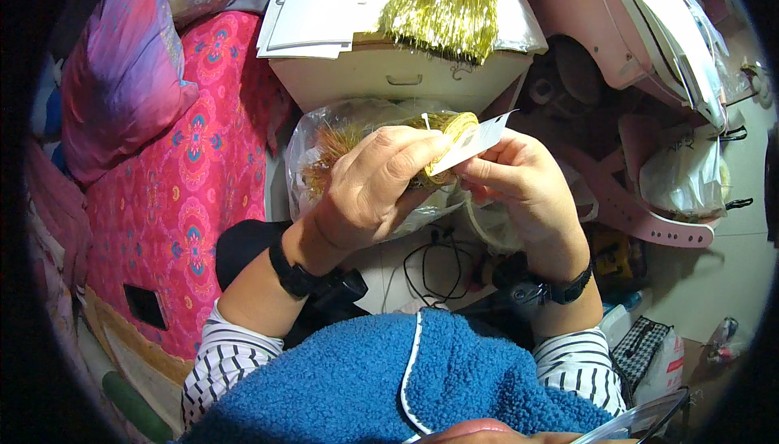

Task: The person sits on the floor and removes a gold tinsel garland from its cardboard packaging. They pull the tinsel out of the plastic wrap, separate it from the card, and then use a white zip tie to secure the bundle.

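My left hand point(377, 182) grips a rolled bundle of gold tinsel fringe point(453, 134), its coiled yellow band facing right and its strands pointing left. A white card tag point(478, 145) lies against the coiled end, and my right hand point(517, 176) pinches its lower edge between thumb and fingers. A small white fastener stands up by my left fingertips. Beneath both hands is a clear plastic bag point(304, 134). Another gold tinsel fringe point(447, 12) is spread on the cabinet top ahead, its strands hanging over the front edge.
A white cabinet with a drawer point(401, 76) stands ahead, with papers point(316, 18) on top. To the left is a bed with a pink patterned cover point(213, 140), a pillow point(122, 79) and a dark phone-like object point(145, 306). Black cables point(435, 261) lie on the floor; pink furniture stands right.
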Motion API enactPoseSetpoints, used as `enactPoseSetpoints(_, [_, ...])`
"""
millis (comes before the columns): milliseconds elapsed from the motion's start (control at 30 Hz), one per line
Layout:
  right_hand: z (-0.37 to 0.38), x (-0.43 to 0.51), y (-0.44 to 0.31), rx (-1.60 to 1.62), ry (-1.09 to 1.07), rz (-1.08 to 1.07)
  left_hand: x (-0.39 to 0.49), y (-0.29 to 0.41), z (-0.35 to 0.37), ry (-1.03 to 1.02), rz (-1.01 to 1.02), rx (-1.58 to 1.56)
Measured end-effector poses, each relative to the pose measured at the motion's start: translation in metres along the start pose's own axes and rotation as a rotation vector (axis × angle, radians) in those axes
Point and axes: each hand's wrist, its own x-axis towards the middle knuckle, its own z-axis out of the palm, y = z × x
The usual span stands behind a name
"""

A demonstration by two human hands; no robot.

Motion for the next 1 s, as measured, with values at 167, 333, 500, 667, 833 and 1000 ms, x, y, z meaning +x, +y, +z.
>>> enactPoseSetpoints(167, [-0.006, 0.000, -0.001, -0.037, -0.068, 0.003, 0.000, 0.001, -0.001, 0.010, 0.017, -0.004])
enactPoseSetpoints(333, [-0.005, 0.001, 0.007, 0.002, -0.041, -0.031, 0.000, 0.003, -0.001, -0.014, 0.018, -0.020])
enactPoseSetpoints(500, [0.000, 0.003, 0.007, 0.019, 0.005, -0.060, 0.001, 0.003, -0.001, -0.003, -0.024, -0.034])
enactPoseSetpoints(667, [0.002, -0.003, -0.002, -0.215, 0.050, -0.116, 0.003, 0.000, -0.006, 0.068, -0.088, 0.010])
enactPoseSetpoints(833, [0.003, -0.005, -0.004, -0.399, 0.043, -0.106, 0.002, 0.000, -0.005, 0.102, -0.104, 0.050])
enactPoseSetpoints(1000, [0.004, -0.004, 0.003, -0.511, 0.071, -0.217, 0.003, -0.001, -0.006, 0.069, -0.086, 0.001])
